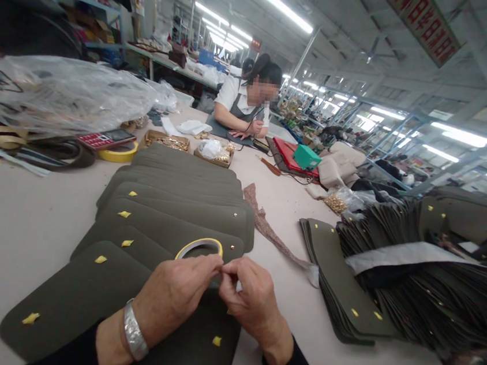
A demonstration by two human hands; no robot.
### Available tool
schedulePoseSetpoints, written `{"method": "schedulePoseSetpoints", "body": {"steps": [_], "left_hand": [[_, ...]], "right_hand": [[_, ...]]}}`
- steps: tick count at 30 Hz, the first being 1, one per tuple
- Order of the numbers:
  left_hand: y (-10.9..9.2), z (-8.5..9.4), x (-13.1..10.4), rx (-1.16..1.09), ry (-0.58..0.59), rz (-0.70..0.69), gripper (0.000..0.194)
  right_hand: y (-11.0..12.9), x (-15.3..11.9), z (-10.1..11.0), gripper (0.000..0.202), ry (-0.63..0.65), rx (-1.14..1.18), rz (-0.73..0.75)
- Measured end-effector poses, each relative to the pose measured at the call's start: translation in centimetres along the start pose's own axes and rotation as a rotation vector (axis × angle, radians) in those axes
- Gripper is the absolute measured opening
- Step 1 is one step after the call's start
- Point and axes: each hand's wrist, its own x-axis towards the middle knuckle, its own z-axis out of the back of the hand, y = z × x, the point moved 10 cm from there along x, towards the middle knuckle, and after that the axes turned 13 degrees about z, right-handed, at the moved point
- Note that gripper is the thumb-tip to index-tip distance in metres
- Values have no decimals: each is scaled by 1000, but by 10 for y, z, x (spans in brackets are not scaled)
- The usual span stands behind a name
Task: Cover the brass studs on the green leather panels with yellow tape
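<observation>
Fingertips of both hands clench in a pinch, left hand point(182, 286) and right hand point(253, 291) meeting at the right side of a yellow tape roll point(191, 246); anything between them is too small to tell. Roll sits over the fanned dark green panels point(172, 198), its near rim hidden behind the left hand; whether that hand bears its weight, cannot tell. Ring is tilted, showing as an oval, long axis left to right, rising slightly rightward.

Panels overlap on the surface point(50, 203), the row reaching from the near edge toward the far side. Long axes run crosswise; the nearest panel's right end slants toward the near edge. Yellow tape bits point(101, 259) mark its corners. By the right edge, a second stack point(332, 267) points lengthwise, its near end angling toward the near right corner.
</observation>
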Motion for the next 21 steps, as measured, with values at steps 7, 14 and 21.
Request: {"method": "schedulePoseSetpoints", "body": {"steps": [7,14,21], "left_hand": [[-6,3,3,-3,-2,-3,24],[5,-47,-3,257,272,29,13],[12,-65,-6,302,413,82,7]], "right_hand": [[-59,-31,-17,10,-124,431,-692],[-105,-53,-32,24,-53,522,-856],[-90,-20,-32,15,146,107,-493]]}}
